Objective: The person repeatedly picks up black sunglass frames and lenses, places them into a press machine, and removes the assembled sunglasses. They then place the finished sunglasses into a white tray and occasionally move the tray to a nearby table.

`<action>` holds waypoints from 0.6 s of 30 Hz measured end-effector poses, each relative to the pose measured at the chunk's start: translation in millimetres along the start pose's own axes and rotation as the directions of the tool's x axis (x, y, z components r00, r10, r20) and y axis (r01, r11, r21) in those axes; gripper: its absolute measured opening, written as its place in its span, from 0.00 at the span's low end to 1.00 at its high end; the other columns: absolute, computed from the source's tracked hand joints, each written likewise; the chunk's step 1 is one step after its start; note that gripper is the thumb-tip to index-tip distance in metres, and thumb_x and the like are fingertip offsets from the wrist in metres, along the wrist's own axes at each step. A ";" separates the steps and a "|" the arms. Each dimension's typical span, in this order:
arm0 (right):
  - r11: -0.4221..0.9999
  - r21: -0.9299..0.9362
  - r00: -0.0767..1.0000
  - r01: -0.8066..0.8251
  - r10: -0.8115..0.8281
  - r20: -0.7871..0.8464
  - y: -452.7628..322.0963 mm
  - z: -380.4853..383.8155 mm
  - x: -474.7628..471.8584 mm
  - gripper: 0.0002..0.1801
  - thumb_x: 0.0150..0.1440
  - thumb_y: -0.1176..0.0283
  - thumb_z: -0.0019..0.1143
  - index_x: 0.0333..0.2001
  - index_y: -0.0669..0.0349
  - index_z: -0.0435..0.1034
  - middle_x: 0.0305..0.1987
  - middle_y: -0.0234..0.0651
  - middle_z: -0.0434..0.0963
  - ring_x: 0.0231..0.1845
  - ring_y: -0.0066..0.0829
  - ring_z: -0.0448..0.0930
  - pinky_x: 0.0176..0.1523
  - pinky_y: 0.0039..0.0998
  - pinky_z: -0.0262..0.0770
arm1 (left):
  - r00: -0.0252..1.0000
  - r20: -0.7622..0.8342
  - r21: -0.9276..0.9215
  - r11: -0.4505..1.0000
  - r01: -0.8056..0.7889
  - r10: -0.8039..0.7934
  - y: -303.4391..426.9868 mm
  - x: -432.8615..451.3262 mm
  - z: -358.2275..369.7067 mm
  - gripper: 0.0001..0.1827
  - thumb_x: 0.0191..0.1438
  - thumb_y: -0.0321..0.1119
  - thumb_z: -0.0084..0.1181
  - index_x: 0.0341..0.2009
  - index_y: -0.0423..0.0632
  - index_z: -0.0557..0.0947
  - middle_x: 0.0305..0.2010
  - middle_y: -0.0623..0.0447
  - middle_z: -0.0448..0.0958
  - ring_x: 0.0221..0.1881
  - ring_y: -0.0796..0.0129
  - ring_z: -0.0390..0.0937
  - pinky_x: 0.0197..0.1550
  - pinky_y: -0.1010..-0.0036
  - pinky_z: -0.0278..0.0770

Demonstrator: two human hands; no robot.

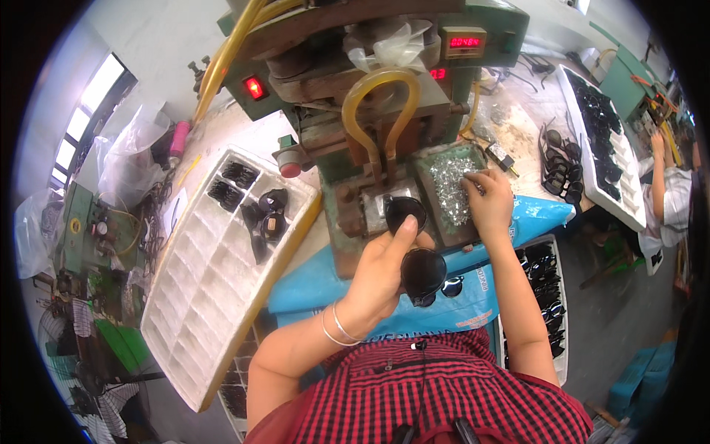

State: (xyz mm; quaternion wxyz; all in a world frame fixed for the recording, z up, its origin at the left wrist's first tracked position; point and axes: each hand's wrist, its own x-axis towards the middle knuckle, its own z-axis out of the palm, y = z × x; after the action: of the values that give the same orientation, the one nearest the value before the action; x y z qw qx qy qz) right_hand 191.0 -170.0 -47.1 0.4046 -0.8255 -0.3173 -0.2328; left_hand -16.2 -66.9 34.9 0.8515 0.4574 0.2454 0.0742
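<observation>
My left hand [373, 272] holds a pair of black sunglasses [424, 273] by the middle, its thumb across the front between the dark round lenses. One lens overlaps the small metal plate [373, 206] on the machine's bed. My right hand [492, 204] is at the right edge of a heap of tiny shiny metal pieces [448, 191] on a green tray [430, 161]. Its thumb and forefinger are pinched together; whether a piece is between them is too small to tell. More sunglasses [452, 286] lie on a blue plastic sheet [460, 311] over my lap.
A green machine [399, 105] with a looped yellow tube [409, 91] stands ahead. Left is a white compartment tray [188, 311] with some sunglasses [272, 216]. Right are loose sunglasses [560, 166], a filled white tray [632, 205] and another below [561, 355]. A co-worker's arm [658, 183] shows far right.
</observation>
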 end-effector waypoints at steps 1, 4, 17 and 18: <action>1.000 -0.028 1.000 0.012 -0.012 0.001 3.1 1.7 -2.7 0.06 0.48 0.72 0.66 0.33 0.58 0.80 0.34 0.37 0.80 0.41 0.42 0.78 0.46 0.37 0.74 | 1.000 0.012 -0.006 1.000 0.003 -0.003 1.0 1.1 -0.2 0.26 0.65 0.53 0.49 0.33 0.40 0.80 0.24 0.56 0.75 0.24 0.78 0.72 0.26 0.81 0.70; 0.998 0.018 0.997 0.066 -0.067 0.026 -6.3 15.0 3.5 0.08 0.51 0.72 0.64 0.37 0.59 0.81 0.38 0.37 0.81 0.43 0.40 0.79 0.47 0.35 0.75 | 1.000 0.016 -0.001 1.000 0.008 -0.008 -0.4 2.5 -2.5 0.25 0.66 0.52 0.49 0.32 0.40 0.80 0.25 0.56 0.76 0.24 0.78 0.72 0.27 0.81 0.69; 0.789 0.513 0.939 -0.339 0.321 0.126 22.2 -7.0 -21.3 0.12 0.58 0.75 0.58 0.46 0.63 0.79 0.45 0.40 0.82 0.44 0.29 0.81 0.49 0.27 0.75 | 0.984 0.127 0.330 0.930 -0.162 0.126 -1.3 -33.0 -60.4 0.13 0.62 0.41 0.57 0.39 0.44 0.80 0.28 0.55 0.80 0.26 0.76 0.77 0.27 0.82 0.71; 0.704 0.599 0.916 -0.381 0.377 0.140 20.1 -12.8 -19.9 0.12 0.60 0.76 0.56 0.47 0.65 0.78 0.46 0.36 0.81 0.46 0.25 0.79 0.51 0.25 0.73 | 0.908 -0.040 0.518 0.786 -0.339 0.418 -6.3 -32.4 -86.7 0.09 0.61 0.36 0.58 0.38 0.44 0.81 0.29 0.55 0.80 0.29 0.75 0.78 0.30 0.80 0.73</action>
State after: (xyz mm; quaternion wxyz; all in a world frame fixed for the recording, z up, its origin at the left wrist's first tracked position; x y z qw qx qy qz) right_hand 189.9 -196.6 -63.2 0.6887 -0.6964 -0.2002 -0.0259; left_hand -87.1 -17.4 1.1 0.6502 0.6945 0.2234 0.2122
